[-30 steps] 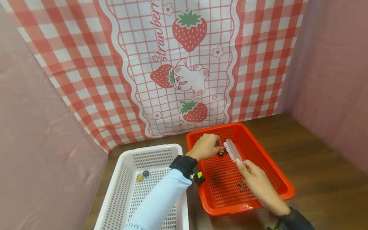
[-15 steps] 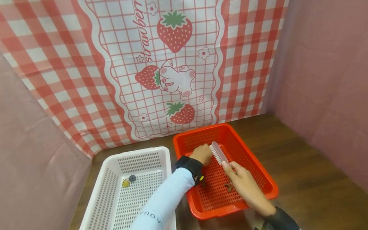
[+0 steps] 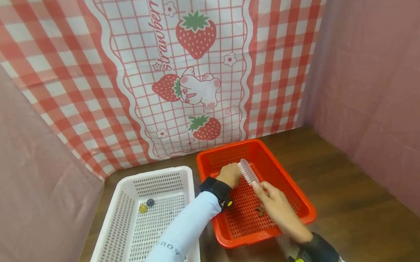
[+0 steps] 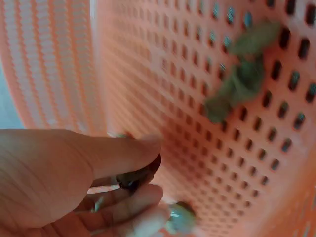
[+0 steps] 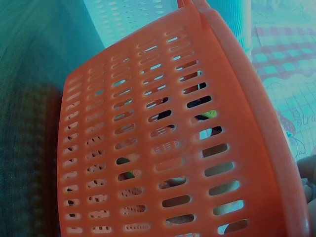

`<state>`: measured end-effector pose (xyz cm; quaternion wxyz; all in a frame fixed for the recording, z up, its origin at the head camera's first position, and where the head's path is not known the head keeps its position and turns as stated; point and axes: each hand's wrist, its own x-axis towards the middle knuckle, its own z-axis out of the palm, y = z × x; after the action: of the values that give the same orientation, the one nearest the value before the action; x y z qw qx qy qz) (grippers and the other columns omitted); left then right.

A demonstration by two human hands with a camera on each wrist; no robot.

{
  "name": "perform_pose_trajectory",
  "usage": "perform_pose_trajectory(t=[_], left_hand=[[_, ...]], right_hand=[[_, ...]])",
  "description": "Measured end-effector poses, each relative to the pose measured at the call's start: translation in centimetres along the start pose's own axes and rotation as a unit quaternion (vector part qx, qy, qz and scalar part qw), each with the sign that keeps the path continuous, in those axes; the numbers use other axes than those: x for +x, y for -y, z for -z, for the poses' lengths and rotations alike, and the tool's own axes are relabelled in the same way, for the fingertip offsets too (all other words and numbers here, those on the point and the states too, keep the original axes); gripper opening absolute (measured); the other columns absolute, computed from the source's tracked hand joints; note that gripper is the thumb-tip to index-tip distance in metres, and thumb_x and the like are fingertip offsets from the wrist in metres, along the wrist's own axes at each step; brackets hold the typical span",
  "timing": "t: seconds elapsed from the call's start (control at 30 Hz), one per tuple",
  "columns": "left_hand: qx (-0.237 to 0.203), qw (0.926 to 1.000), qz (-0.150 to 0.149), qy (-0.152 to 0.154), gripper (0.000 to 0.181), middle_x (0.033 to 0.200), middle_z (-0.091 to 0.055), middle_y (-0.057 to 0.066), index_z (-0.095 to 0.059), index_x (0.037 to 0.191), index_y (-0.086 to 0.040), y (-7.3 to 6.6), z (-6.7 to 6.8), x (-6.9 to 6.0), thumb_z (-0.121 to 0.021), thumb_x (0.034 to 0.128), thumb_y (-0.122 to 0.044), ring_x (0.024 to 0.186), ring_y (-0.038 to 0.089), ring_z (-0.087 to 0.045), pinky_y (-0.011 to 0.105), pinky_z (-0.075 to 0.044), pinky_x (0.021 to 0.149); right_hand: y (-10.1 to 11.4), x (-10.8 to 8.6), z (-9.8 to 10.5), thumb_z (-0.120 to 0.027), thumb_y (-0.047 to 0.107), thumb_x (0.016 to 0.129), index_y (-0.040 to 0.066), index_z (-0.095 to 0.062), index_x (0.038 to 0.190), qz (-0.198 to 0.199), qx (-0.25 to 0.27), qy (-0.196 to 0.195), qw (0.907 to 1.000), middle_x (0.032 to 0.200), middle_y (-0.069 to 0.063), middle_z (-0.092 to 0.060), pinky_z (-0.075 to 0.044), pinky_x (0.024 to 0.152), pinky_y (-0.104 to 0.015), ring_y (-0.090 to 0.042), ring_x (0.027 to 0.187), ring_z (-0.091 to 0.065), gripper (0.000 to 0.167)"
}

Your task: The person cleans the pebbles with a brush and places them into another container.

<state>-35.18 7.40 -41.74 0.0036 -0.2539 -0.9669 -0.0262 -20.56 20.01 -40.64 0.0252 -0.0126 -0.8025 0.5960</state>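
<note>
Inside the red basket (image 3: 258,235), my left hand (image 3: 229,175) reaches down, its fingers hidden in the head view. The left wrist view shows the thumb and fingers of this left hand (image 4: 64,173) pinching a small dark shiny ball (image 4: 154,167), partly covered. Just beyond the fingertips lies a clear greenish glass ball (image 4: 181,218). My right hand (image 3: 280,208) grips a brush (image 3: 249,171) with a pink back and white bristles; its bristles are beside the left hand. A brown, twisted, leaf-like piece (image 3: 260,210) lies on the basket floor, between the hands and the near rim.
A white basket (image 3: 190,191) stands left of the red one, under the left forearm. It holds a yellow ball (image 3: 143,208) and a dark ball (image 3: 150,202). Both baskets stand on a brown wooden table (image 3: 345,195), with a checked strawberry cloth (image 3: 200,84) hanging behind.
The left hand has gone lower into the red basket, and the dark ball by its fingers has dropped out of the head view. The brush stays beside it. The head view has shifted.
</note>
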Motion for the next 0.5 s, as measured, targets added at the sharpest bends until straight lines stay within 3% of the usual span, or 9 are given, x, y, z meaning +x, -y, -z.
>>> perform_pose_trajectory(t=[0.07, 0.2, 0.27, 0.33, 0.4, 0.43, 0.5], left_hand=[[-0.006, 0.9999, -0.006, -0.010, 0.008, 0.102, -0.074, 0.007, -0.074, 0.095, -0.013, -0.3, 0.4, -0.6, -0.072, 0.0917, -0.006, 0.093, 0.026, -0.072, 0.038, -0.061, 0.074], [-0.042, 0.9964, -0.069, -0.024, 0.007, 0.090, -0.069, 0.007, -0.067, 0.091, -0.011, 0.0, 2.0, -2.4, -0.074, 0.0908, -0.008, 0.081, 0.021, -0.069, 0.032, -0.057, 0.064], [-0.078, 0.9908, -0.107, -0.027, 0.006, 0.086, -0.066, 0.004, -0.067, 0.093, -0.009, 0.7, 2.9, -3.4, -0.072, 0.0922, -0.009, 0.073, 0.016, -0.064, 0.027, -0.052, 0.060], [-0.132, 0.9831, -0.125, -0.018, 0.006, 0.085, -0.063, 0.001, -0.067, 0.100, -0.006, 1.6, 3.8, -4.6, -0.069, 0.0958, -0.009, 0.069, 0.011, -0.057, 0.022, -0.047, 0.059], [-0.201, 0.9720, -0.122, -0.007, 0.008, 0.084, -0.062, -0.002, -0.068, 0.105, -0.006, 2.4, 4.4, -5.8, -0.065, 0.1000, -0.012, 0.066, 0.009, -0.054, 0.019, -0.044, 0.059], [-0.248, 0.9623, -0.113, 0.003, 0.011, 0.083, -0.063, -0.001, -0.068, 0.108, -0.006, 2.8, 4.5, -6.4, -0.064, 0.1020, -0.014, 0.066, 0.011, -0.056, 0.019, -0.045, 0.059], [-0.349, 0.9335, -0.077, 0.027, 0.013, 0.082, -0.063, 0.001, -0.068, 0.112, -0.009, 3.5, 4.6, -7.6, -0.062, 0.1046, -0.018, 0.068, 0.018, -0.061, 0.021, -0.048, 0.059]], right_hand=[[-0.2, -0.1, -0.1, -0.053, 0.052, 0.105, 0.006, -0.055, 0.099, -0.003, 0.008, -0.005, 0.9999, 0.069, -0.001, -0.042, -0.049, 0.053, -0.032, -0.016, 0.058, -0.046, 0.046], [-0.6, -0.1, 0.0, -0.051, 0.054, 0.106, 0.005, -0.053, 0.099, -0.003, 0.026, -0.014, 0.9995, 0.065, -0.001, -0.037, -0.034, 0.046, -0.025, -0.012, 0.052, -0.032, 0.049], [-0.6, 0.0, 0.1, -0.050, 0.054, 0.106, 0.004, -0.052, 0.099, 0.004, 0.030, -0.015, 0.9994, 0.064, -0.001, -0.035, -0.028, 0.046, -0.024, -0.011, 0.051, -0.029, 0.051], [-0.6, 0.2, 0.1, -0.048, 0.054, 0.106, 0.002, -0.051, 0.098, 0.012, 0.031, -0.014, 0.9994, 0.064, -0.001, -0.034, -0.026, 0.046, -0.024, -0.011, 0.051, -0.028, 0.052], [-0.4, 0.3, 0.2, -0.047, 0.054, 0.107, 0.002, -0.050, 0.099, 0.017, 0.029, -0.010, 0.9994, 0.064, -0.001, -0.034, -0.026, 0.045, -0.025, -0.011, 0.051, -0.028, 0.053], [-0.3, 0.3, 0.2, -0.047, 0.054, 0.107, 0.002, -0.050, 0.099, 0.017, 0.028, -0.008, 0.9994, 0.064, -0.001, -0.034, -0.027, 0.045, -0.025, -0.011, 0.051, -0.028, 0.052], [-0.1, 0.4, 0.2, -0.048, 0.054, 0.107, 0.003, -0.051, 0.099, 0.014, 0.026, -0.002, 0.9996, 0.065, -0.001, -0.035, -0.029, 0.045, -0.026, -0.011, 0.052, -0.029, 0.052]])
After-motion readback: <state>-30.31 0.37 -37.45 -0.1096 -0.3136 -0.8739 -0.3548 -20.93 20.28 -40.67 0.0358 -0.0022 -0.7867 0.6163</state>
